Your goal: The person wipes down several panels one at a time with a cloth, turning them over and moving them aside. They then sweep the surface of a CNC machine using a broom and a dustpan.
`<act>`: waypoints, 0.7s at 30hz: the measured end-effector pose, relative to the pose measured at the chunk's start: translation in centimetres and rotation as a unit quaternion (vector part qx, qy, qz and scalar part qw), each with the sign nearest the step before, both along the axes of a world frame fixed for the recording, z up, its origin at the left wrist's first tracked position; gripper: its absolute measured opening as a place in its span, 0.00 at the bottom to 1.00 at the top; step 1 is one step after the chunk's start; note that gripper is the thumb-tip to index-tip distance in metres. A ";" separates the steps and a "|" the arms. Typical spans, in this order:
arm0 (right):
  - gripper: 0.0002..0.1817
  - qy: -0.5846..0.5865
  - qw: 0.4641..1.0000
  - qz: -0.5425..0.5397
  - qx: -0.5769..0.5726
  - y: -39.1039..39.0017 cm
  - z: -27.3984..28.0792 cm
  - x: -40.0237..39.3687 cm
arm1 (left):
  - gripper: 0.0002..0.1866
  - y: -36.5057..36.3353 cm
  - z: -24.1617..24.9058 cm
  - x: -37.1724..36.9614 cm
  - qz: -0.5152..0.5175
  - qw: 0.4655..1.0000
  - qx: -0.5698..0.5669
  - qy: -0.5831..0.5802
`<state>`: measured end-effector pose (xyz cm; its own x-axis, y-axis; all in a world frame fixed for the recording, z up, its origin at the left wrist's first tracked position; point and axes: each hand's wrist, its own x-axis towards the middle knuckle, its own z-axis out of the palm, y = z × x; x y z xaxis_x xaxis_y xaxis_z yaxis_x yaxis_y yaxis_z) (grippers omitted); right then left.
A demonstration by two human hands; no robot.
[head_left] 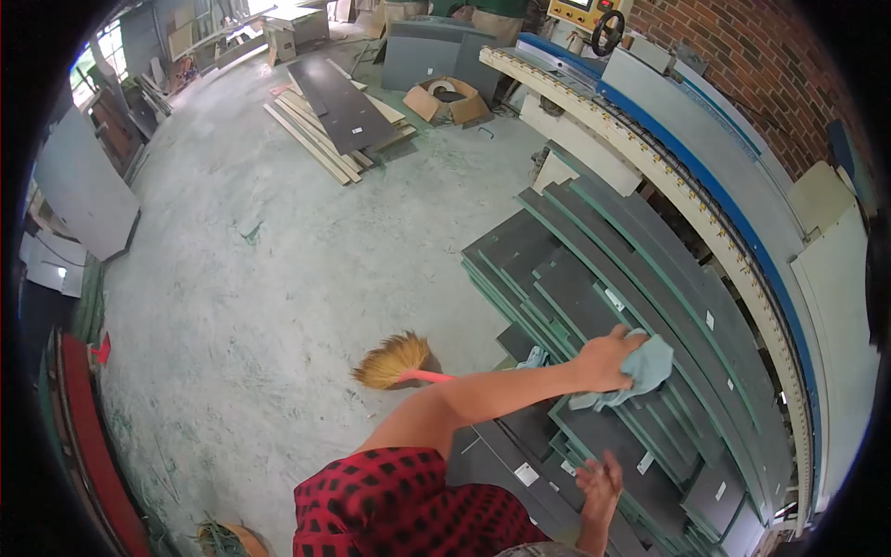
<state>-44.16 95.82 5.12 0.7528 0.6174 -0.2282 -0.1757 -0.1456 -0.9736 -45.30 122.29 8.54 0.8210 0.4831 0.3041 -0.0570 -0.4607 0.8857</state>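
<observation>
A crumpled pale green-blue cloth [650,362] is bunched in my left hand [605,360], whose fingers are closed round it. That arm reaches across to the right, over a stack of dark grey panels [580,288] with green edges, and the cloth lies against them. Lower down, my right hand [599,481] is held over the panels, fingers loosely bent and apart, with nothing seen in it. Another bit of light blue cloth [533,357] shows just beyond my left forearm. Small white labels [614,299] are stuck on several panels.
A straw broom [394,362] with a pink handle lies on the floor, partly behind my left arm. A long blue and cream machine [724,195] curves along the right. Farther off are a dark board [339,104] on wooden strips and an opened cardboard box [447,100].
</observation>
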 end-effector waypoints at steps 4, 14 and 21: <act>0.24 0.150 0.981 -0.054 -0.107 -4.0 -7.2 -0.1 | 0.33 1.3 -1.5 7.3 0.020 0.982 0.158 0.103; 0.18 -0.059 0.952 0.182 -0.239 -9.1 -17.0 -0.9 | 0.26 15.3 -3.8 1.6 0.196 0.899 0.177 0.348; 0.22 -0.159 0.937 0.218 -0.222 -7.2 -18.2 1.2 | 0.31 25.6 -5.4 -14.6 0.425 0.858 -0.064 0.282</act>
<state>-42.92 88.66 -13.12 0.5247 0.7795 -0.3423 0.2825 -0.5387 -0.7937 -59.94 147.86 3.11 0.1538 0.9800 -0.1262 0.7053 -0.0194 0.7086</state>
